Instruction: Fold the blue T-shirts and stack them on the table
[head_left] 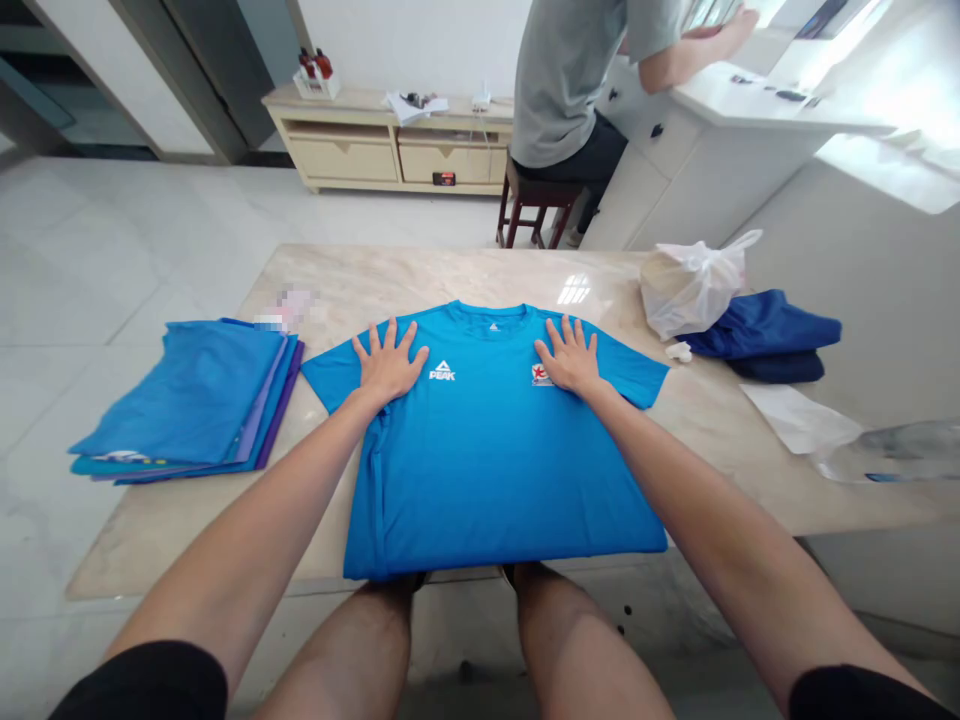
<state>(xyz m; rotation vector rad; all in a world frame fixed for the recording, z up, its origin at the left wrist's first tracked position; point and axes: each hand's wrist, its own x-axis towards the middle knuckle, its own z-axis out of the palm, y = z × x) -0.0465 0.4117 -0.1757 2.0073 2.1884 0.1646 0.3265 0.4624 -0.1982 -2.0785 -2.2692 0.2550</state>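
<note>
A bright blue T-shirt lies face up on the marble-look table, its collar at the far side and its hem along the near edge. White lettering marks one side of the chest and a small red-and-white badge the other. My left hand rests flat on the shirt near the left shoulder, fingers spread. Over by the right shoulder, my right hand also presses flat with fingers apart, partly beside the badge. Some creases run down the shirt's left side.
Folded blue and purple clothes are stacked at the table's left. On the right are a tied white plastic bag, dark blue cloth, white paper and a clear plastic bottle. Beyond, a person sits on a stool.
</note>
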